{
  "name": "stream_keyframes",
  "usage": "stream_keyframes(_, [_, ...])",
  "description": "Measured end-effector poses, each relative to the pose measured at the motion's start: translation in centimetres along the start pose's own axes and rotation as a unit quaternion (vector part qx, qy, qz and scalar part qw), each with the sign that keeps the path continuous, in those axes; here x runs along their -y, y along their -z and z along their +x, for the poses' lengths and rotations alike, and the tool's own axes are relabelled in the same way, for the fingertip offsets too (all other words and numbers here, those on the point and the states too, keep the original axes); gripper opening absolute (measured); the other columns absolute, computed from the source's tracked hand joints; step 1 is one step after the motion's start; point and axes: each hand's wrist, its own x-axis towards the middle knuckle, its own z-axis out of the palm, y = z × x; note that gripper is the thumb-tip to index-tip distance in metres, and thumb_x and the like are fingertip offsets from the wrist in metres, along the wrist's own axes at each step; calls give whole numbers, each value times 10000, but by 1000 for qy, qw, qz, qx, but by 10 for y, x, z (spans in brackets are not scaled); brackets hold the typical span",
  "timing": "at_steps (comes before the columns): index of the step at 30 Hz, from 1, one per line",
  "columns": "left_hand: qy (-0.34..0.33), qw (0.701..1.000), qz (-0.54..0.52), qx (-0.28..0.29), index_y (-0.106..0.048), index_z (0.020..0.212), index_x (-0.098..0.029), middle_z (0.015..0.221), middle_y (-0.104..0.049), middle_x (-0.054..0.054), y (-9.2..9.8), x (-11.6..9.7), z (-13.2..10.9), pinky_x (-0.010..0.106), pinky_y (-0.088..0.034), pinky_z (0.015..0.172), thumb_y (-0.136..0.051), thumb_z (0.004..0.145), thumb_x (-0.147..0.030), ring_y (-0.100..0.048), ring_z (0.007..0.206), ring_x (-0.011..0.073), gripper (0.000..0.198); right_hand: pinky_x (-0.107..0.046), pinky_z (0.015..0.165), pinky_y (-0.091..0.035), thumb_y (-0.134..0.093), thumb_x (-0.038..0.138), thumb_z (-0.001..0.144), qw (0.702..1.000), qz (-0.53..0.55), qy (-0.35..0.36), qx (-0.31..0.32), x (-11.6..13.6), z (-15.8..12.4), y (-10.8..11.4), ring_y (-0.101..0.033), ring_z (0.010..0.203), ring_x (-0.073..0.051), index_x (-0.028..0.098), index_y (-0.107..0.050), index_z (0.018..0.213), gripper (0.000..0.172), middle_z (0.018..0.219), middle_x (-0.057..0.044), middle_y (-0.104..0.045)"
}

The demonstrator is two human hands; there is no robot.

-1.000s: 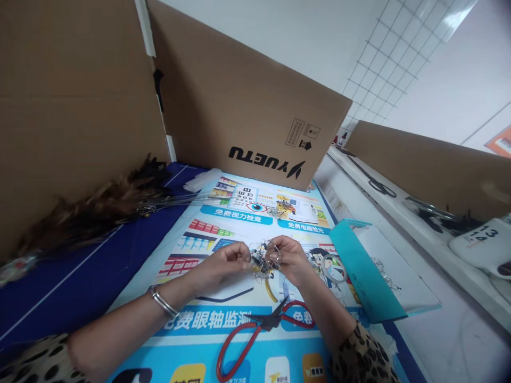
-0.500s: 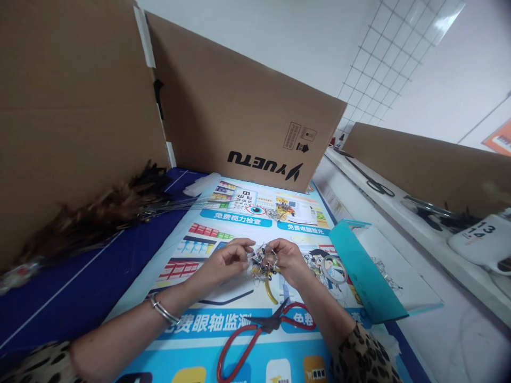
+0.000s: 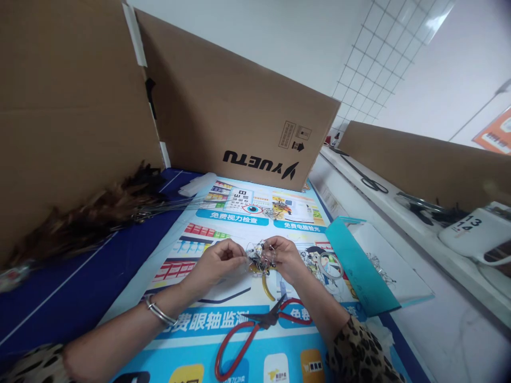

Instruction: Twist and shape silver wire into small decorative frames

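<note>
A small tangle of thin silvery wire with dark and clear bead-like bits [image 3: 260, 257] is held up over the printed sheet. My right hand [image 3: 286, 259] grips it from the right, thumb and fingers closed on its edge. On the other side, my left hand [image 3: 223, 260] is closed in a pinch at the tangle's left edge; what lies between its fingertips is too small to make out. Below the hands, red-handled scissors [image 3: 268, 319] lie with their blades apart. A roll of clear tape or a ring [image 3: 330, 265] rests right of my right hand.
A teal open box [image 3: 359, 276] with wiry pieces inside stands at right. Brown feathers on wire stems [image 3: 91, 213] lie at left. Cardboard panels [image 3: 223, 96] wall the back and left. On the white ledge are black scissors [image 3: 374, 184] and a white mug [image 3: 475, 234].
My left hand's fingers have drawn together into a pinch and shifted slightly left of the tangle. My right hand keeps its grip. The whole view has shifted slightly.
</note>
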Motion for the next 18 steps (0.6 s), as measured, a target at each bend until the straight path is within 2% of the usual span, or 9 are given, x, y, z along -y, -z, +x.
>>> stream_keyframes(4, [0, 998, -16, -55, -563, 681, -174, 773, -611, 13, -2, -2, 1, 258, -412, 690, -670, 678, -199, -551, 737, 147, 109, -252, 588, -463, -711, 152, 592, 998, -31, 38, -42, 0, -1, -6, -560, 570, -103, 164, -609, 740, 179, 676, 13, -604])
stream_keyframes(8, [7, 997, -28, -65, -602, 710, -176, 776, -610, 14, -2, 1, 0, 261, -409, 694, -653, 690, -215, -542, 737, 150, 67, -246, 584, -455, -693, 143, 600, 992, -93, 62, -64, 0, -3, -12, -545, 583, -106, 175, -619, 728, 152, 647, 20, -587])
stream_keyframes(14, [70, 996, -55, -19, -620, 954, -205, 826, -604, 14, -7, 5, -7, 250, -395, 630, -636, 730, -275, -512, 693, 137, 235, -252, 652, -446, -631, 144, 677, 956, -246, 148, -57, 5, -6, -10, -544, 703, -129, 201, -637, 785, 123, 785, -7, -590])
stream_keyframes(18, [103, 987, -121, 17, -628, 941, -212, 820, -590, -2, -13, 3, -13, 241, -387, 629, -639, 736, -267, -487, 654, 112, 212, -258, 665, -443, -610, 153, 701, 938, -298, 168, -53, 11, -7, -8, -542, 722, -136, 207, -636, 809, 123, 799, -11, -586])
